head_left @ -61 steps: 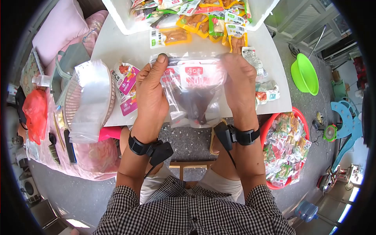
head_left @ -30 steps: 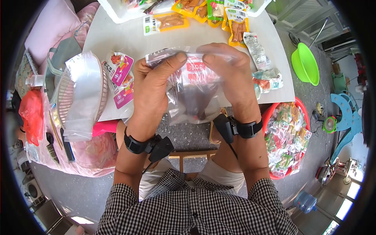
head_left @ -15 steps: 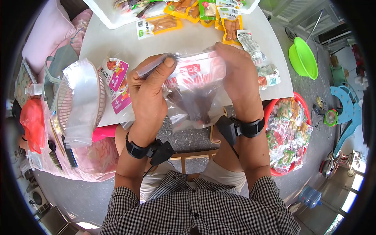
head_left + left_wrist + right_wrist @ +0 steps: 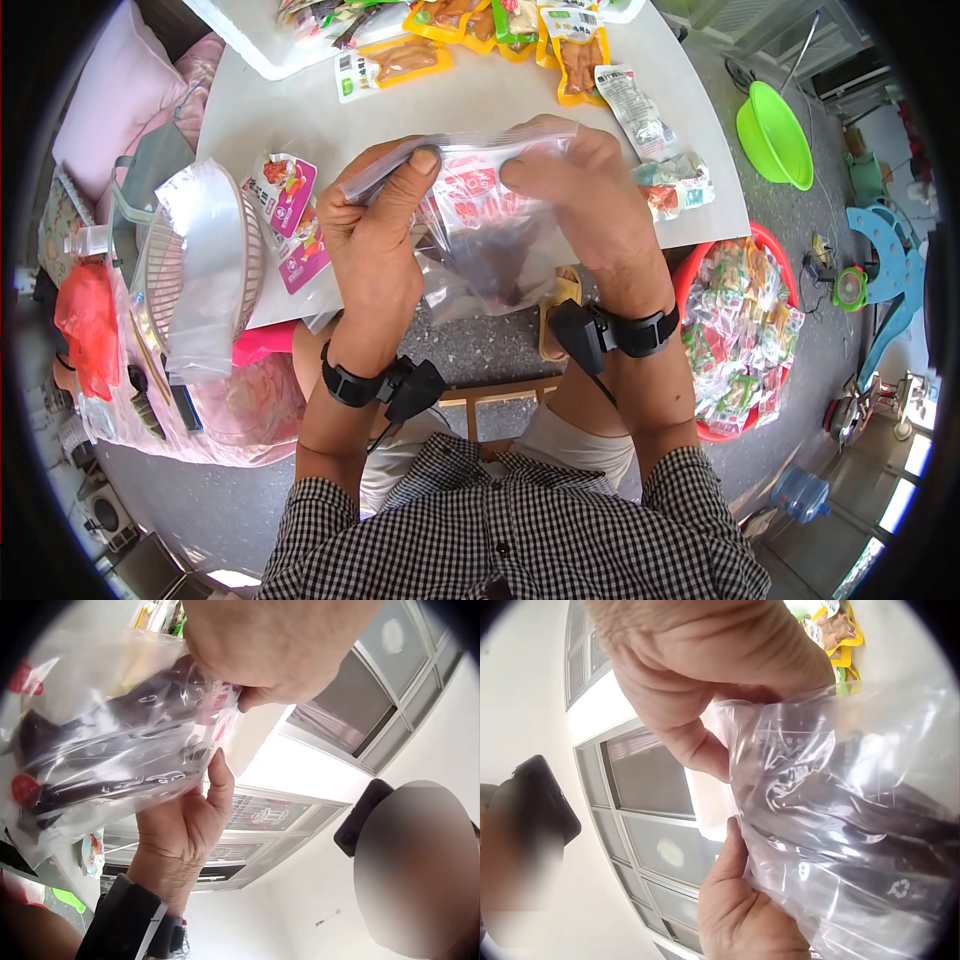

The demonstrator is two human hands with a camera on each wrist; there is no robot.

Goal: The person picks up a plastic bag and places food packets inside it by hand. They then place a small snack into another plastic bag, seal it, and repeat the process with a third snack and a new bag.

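Note:
A clear zip-top plastic bag (image 4: 480, 250) hangs between both hands, over the table's near edge. Inside it are dark contents and a red-and-white printed label, seen through the plastic. My left hand (image 4: 380, 250) pinches the upper left end of the bag, thumb in front. At the upper right my right hand (image 4: 605, 205) pinches the top strip, its thumb across the front towards the label. In the left wrist view the bag (image 4: 112, 742) shows long dark pieces under shiny plastic. The right wrist view shows both thumbs at the bag's (image 4: 832, 817) top edge.
Yellow-edged food packets (image 4: 580, 65) lie before a white foam box (image 4: 245, 40). Purple-and-white packets (image 4: 300, 255) are at left, beside a basket (image 4: 250, 250) with flat clear bags (image 4: 200, 270). A red basin (image 4: 715, 430) of packets stands at right, a green basin (image 4: 775, 135) beyond.
The right hand has slid inward along the bag's top from its right end, thumb now nearer the label. The left hand keeps its hold. The whole head view has shifted slightly.

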